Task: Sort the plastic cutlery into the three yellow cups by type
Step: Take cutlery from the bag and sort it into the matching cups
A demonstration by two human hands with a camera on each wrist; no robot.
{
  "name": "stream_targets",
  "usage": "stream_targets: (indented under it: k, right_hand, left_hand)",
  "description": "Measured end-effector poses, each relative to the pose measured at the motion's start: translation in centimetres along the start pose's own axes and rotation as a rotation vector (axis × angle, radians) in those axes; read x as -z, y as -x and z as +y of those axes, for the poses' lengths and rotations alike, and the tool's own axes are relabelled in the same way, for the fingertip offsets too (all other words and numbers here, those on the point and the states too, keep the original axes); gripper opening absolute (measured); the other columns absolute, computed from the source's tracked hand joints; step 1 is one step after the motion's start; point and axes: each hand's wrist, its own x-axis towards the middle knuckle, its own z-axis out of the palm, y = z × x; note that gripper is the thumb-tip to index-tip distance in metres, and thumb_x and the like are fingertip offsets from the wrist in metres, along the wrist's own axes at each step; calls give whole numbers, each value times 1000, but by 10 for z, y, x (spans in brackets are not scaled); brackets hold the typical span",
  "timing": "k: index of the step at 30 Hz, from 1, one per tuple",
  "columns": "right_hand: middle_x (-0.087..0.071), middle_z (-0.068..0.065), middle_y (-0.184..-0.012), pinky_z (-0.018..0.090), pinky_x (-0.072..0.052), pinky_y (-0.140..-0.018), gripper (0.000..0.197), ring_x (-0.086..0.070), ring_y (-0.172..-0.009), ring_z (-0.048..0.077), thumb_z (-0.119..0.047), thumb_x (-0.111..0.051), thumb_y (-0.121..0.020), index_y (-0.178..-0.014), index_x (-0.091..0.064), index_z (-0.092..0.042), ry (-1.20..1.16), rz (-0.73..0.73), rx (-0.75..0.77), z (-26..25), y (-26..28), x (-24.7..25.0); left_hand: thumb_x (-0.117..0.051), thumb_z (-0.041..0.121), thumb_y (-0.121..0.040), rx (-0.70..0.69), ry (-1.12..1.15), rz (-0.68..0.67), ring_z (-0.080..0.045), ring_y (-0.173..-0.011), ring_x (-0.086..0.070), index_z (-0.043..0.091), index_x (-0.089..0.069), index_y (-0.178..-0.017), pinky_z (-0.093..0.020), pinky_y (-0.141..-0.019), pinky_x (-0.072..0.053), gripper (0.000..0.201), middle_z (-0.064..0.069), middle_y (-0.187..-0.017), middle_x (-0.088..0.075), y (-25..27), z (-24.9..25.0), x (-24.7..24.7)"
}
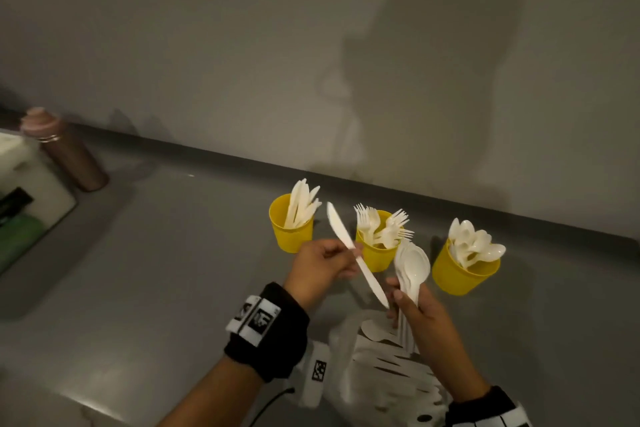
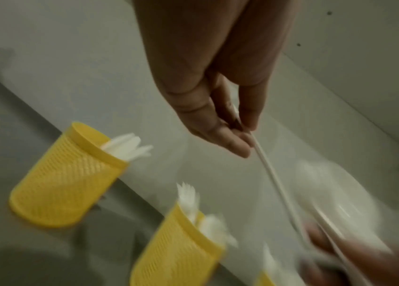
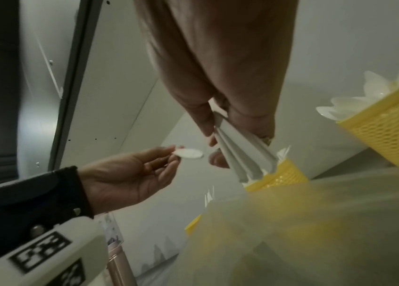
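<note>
While the clear bag (image 1: 381,367) of unsorted white cutlery lies nearest me on the grey worktop (image 1: 156,253), I keep my right hand (image 1: 422,308) clamped round a bundle of spoons (image 1: 412,267), bowls up, just in front of the middle cup. My left hand (image 1: 322,263) pinches a single knife (image 1: 353,250) at about its middle between thumb and fingers, blade tip slanting up and away toward the knife cup (image 1: 291,225), handle end crossing down close to my right thumb. The step in hand, as I judge it, is to carry this knife to that leftmost cup, so I would first draw it clear of the spoon bundle to avoid snagging, then turn it handle-down and lower it among the knives standing there, letting go only once the handle is well inside. The cup looks light and already full, so I would come in from above rather than from the side, lest I tip it. Beyond it to the right stand the fork cup (image 1: 375,253) and the spoon cup (image 1: 464,270), both well filled; the spoons should go to the last. Far left near the wall stands a brown bottle (image 1: 65,149).
</note>
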Motion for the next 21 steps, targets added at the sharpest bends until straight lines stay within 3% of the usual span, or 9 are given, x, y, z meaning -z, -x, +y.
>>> stream_targets:
  k: [3,5,8,12,15,16,17,19,21]
  right_hand:
    - [-59,5,-74,15,-50,-49,25,-58,-50,2,-1,-44,-91,-92,-58,-22,-30,45,-40,2,-5,5]
    - [-60,7,-69,17,-50,-48,23,-59,-48,4,2,-43,-91,-93,-58,-16,-75,38,-74,4,-8,8]
    - [-54,7,-57,20,-47,-45,20,-55,-45,9,3,-41,-92,-98,-58,-8,-128,34,-112,8,-8,9]
    - [-39,5,-58,21,-40,-44,22,-43,-40,7,-2,-37,-94,-97,-57,-12,-125,43,-174,12,-9,6]
    - [-38,2,-56,21,-34,-42,28,-37,-38,5,-2,-33,-94,-100,-57,-15,-254,40,-264,12,-12,7]
    - [-38,2,-56,21,-33,-42,23,-37,-37,6,-4,-38,-90,-99,-56,-14,-297,44,-285,10,-13,8]
    - [-38,3,-57,20,-32,-42,18,-36,-37,5,-9,-47,-80,-96,-55,-11,-320,45,-281,7,-14,8]
    - [-40,5,-62,18,-33,-41,25,-39,-38,4,-11,-47,-61,-86,-51,-10,-254,40,-236,1,-12,12]
    - [-45,1,-71,12,-38,-49,22,-46,-49,1,-15,-44,-66,-87,-51,-18,-54,20,-147,-6,-6,17]
  left_hand:
    - [-60,3,-83,-126,-68,234,2,-52,-60,10,-70,-81,-11,-59,-51,13,13,-52,-67,-30,21,44]
    - [-60,5,-84,-197,-152,383,6,-54,-59,10,-68,-98,-11,-61,-50,17,13,-58,-68,-52,30,70]
    - [-59,13,-86,-183,-337,475,-13,-69,-62,4,-68,-102,-26,-73,-48,20,-12,-83,-69,-80,28,92]
    - [-60,14,-86,36,-562,402,-34,-98,-63,-2,-65,-106,-31,-83,-44,26,-22,-105,-68,-108,4,100]
    - [-63,16,-84,99,-615,372,-34,-116,-55,0,-54,-122,-37,-99,-41,43,-20,-126,-58,-113,-9,100]
    - [-63,14,-84,85,-608,375,-34,-119,-52,1,-50,-126,-38,-102,-39,46,-19,-130,-55,-110,-10,100]
    - [-62,13,-84,53,-589,376,-34,-119,-52,2,-48,-128,-38,-102,-38,48,-18,-133,-53,-104,-11,99]
    - [-61,9,-84,-36,-563,375,-33,-109,-57,4,-49,-128,-36,-96,-41,46,-17,-129,-56,-84,-14,97]
    - [-61,5,-83,-126,-518,365,-27,-91,-58,5,-53,-124,-28,-84,-46,41,-17,-120,-61,-57,-22,95]
